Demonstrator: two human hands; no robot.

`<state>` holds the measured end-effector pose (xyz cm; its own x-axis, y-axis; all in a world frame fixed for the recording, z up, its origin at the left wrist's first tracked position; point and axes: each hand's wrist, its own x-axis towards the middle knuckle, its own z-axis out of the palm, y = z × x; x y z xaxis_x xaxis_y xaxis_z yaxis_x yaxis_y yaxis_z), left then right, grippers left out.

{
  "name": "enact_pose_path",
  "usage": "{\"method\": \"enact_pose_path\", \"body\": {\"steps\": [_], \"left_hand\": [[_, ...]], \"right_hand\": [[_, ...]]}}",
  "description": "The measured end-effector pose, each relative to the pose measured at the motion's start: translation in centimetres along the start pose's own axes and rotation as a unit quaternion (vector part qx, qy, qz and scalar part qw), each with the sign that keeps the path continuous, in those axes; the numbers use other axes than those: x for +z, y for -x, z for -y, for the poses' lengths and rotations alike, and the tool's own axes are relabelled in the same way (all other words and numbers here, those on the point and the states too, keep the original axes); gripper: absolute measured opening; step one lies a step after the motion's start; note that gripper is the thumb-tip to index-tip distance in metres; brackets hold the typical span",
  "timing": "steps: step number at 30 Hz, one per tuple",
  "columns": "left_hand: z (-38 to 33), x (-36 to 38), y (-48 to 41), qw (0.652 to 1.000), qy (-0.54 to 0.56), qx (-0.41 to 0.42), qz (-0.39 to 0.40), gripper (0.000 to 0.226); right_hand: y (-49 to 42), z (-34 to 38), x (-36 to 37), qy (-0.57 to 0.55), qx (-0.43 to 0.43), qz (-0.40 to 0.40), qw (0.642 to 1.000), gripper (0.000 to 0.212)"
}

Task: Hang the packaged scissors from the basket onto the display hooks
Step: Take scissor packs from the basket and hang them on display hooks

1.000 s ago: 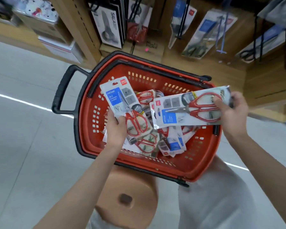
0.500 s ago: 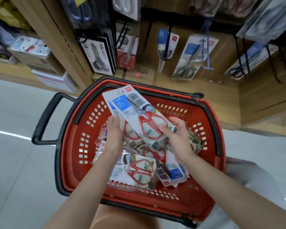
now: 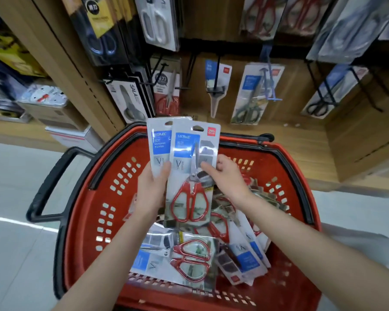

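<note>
Packs of red-handled scissors now gathered upright in both hands, hang holes on top
Grip: left hand (image 3: 152,189) holds rear pack (image 3: 158,142), thumb across its face just beside the overlap; right hand (image 3: 228,176) pinches front pack (image 3: 192,153) at its right edge, beside the blades; a second ago the two were apart, one per hand, lying sideways; now overlapped, tops above the grip, handles below it; red basket (image 3: 81,209) sits under the grip, more packs (image 3: 189,259) loose inside; display hooks (image 3: 216,75) lie up and ahead of the grip, well apart; likely gathering is done, threading the holes onto a hook comes next.
</note>
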<state>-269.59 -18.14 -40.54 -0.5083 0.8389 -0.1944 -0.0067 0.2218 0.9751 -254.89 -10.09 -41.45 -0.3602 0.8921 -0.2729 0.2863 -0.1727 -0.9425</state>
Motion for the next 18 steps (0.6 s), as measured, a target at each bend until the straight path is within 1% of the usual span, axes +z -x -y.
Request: {"method": "enact_pose_path", "body": {"steps": [2, 4, 6, 10, 13, 15, 18], "left_hand": [[-0.1, 0.1, -0.1, 0.999, 0.025, -0.023, -0.003, 0.019], [-0.4, 0.0, -0.2, 0.999, 0.037, -0.033, -0.019, 0.020], [-1.0, -0.2, 0.0, 0.999, 0.029, -0.035, -0.016, 0.020], [-1.7, -0.1, 0.1, 0.996, -0.009, -0.036, 0.078, 0.017], [-2.1, 0.4, 0.1, 0.991, -0.056, -0.032, 0.116, 0.018], [-2.2, 0.7, 0.4, 0.989, -0.079, -0.016, 0.120, 0.024], [-2.4, 0.6, 1.1, 0.986, -0.107, 0.016, 0.125, 0.029]], "right_hand": [[-0.2, -0.1, -0.8, -0.011, -0.009, -0.026, 1.000, 0.008], [-0.2, -0.2, -1.6, -0.016, -0.010, -0.052, 0.998, 0.015], [0.2, -0.1, -2.5, -0.027, -0.001, -0.056, 0.998, 0.022], [1.0, -0.1, -3.4, -0.027, 0.020, 0.005, 0.999, 0.025], [1.6, 0.1, -3.4, -0.076, 0.042, 0.026, 0.996, 0.027], [2.3, 0.3, -3.3, -0.076, 0.028, 0.016, 0.997, 0.029], [4.0, 0.9, -3.4, -0.066, -0.024, -0.033, 0.997, 0.026]]}}
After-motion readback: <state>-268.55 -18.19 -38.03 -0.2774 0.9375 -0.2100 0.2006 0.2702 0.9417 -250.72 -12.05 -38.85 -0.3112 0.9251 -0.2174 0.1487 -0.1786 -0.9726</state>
